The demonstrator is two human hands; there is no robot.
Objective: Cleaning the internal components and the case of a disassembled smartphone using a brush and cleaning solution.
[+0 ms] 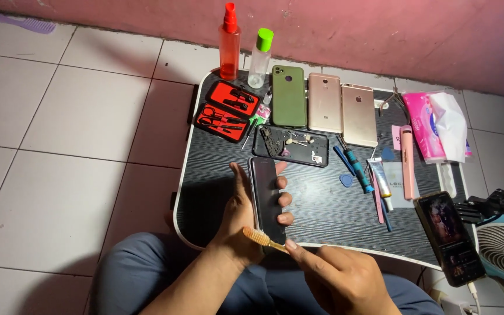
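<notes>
Left hand (pixel 241 219) is wrapped around a dark phone (pixel 267 201), holding it upright over the near edge of the black lap table (pixel 217 175). Right hand (pixel 339 277) pinches a small toothbrush (pixel 262 238), bristles touching the phone's lower end. Further back on that table sit an opened phone shell (pixel 290 146), three phones face-down, and a red tool kit (pixel 226 111).

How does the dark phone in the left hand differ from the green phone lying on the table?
The dark phone is black and held tilted above the table in the left hand, with a toothbrush from the right hand at its lower end. The green phone lies flat, back up with its camera showing, untouched in a row of phones. Both are slim rectangular smartphones.
</notes>
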